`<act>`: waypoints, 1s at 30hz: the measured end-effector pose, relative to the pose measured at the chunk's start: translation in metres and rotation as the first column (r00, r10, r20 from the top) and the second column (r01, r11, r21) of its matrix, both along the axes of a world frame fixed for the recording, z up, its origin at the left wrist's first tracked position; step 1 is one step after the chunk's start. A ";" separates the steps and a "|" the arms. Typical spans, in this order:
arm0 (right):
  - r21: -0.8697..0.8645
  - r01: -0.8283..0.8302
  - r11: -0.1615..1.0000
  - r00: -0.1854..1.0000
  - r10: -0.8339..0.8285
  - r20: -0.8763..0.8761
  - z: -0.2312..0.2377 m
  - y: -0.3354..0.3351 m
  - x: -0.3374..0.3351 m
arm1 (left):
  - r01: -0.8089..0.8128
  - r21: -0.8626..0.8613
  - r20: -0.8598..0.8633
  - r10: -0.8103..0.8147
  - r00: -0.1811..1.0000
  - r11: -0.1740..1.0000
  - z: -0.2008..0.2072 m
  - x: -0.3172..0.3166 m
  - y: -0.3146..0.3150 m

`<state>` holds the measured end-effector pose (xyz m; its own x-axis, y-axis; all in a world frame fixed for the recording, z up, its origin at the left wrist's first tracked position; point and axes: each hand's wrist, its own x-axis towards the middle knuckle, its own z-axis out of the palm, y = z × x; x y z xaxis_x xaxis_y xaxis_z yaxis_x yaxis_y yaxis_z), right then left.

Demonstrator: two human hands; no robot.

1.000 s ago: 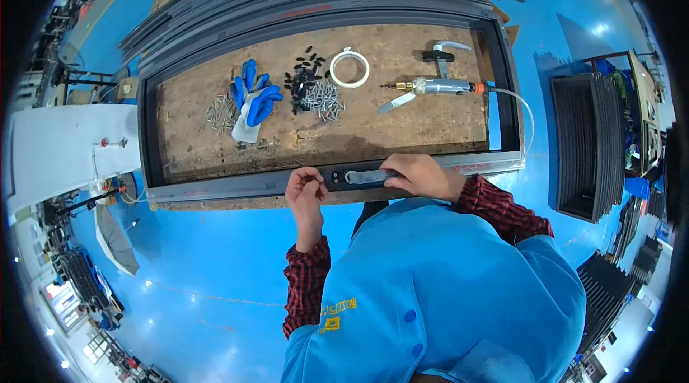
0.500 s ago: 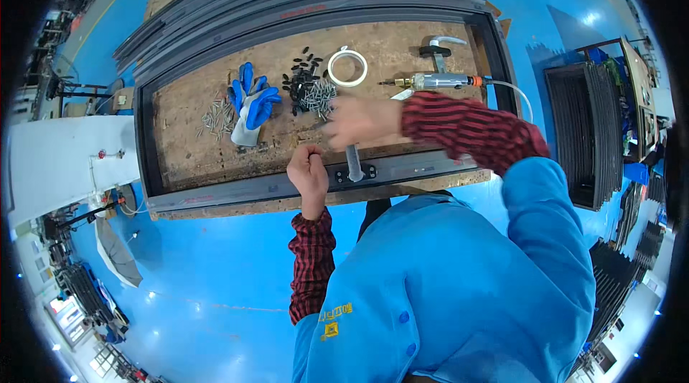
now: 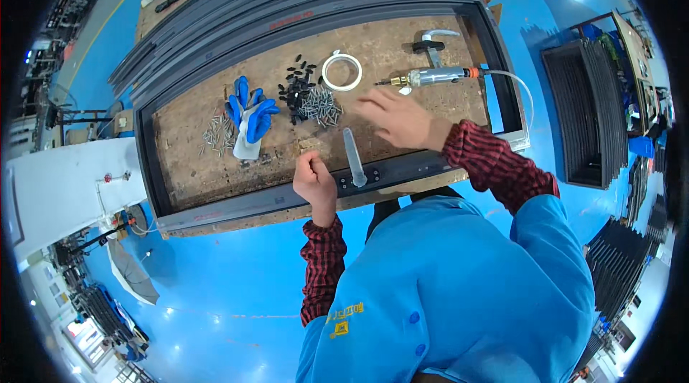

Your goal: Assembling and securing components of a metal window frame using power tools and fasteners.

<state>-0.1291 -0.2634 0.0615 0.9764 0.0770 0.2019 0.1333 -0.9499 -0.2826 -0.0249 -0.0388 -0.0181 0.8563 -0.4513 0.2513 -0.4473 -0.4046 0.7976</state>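
Note:
My left hand point(image 3: 314, 180) is closed at the near bar of a dark grey frame point(image 3: 237, 205), its thumb and fingers curled together; anything inside is hidden. Just right of it, a grey window handle point(image 3: 353, 157) stands on a black base on that bar. My right hand point(image 3: 398, 119) hovers palm down beyond and right of the handle, fingers stretched out, with nothing seen in them. Past its fingertips lie a pile of silvery screws point(image 3: 321, 107) and several black oval caps point(image 3: 298, 87).
On the wooden board are a white tape roll point(image 3: 325, 74), an air screwdriver point(image 3: 439, 76) with a hose, a second handle point(image 3: 433, 47), blue-and-white gloves point(image 3: 248, 145) and another screw pile point(image 3: 217, 135). Grey profiles point(image 3: 287, 2) are stacked along the far side.
My right hand has moved right, away from the screws and the handle, uncovering both. My left hand stays closed beside the handle. The whole view has shifted slightly.

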 end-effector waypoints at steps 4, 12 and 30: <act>0.004 -0.248 0.969 0.969 0.248 -0.017 0.010 0.007 0.014 | -0.006 0.061 0.060 0.002 0.998 0.998 0.000 -0.004 -0.001; 0.034 0.133 0.991 0.988 -0.135 0.080 -0.021 0.047 -0.043 | -0.039 0.152 0.079 0.027 0.996 0.988 0.002 0.000 0.001; 0.553 0.833 0.017 0.275 -0.880 -0.388 -0.030 0.115 -0.163 | 0.412 0.027 -0.574 -0.323 0.752 0.911 -0.009 0.102 -0.021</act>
<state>-0.2922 -0.1486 0.0319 0.2357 -0.9537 -0.1870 -0.6193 0.0009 -0.7851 0.0774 -0.0593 -0.0274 0.5874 -0.7522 -0.2986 -0.0927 -0.4291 0.8985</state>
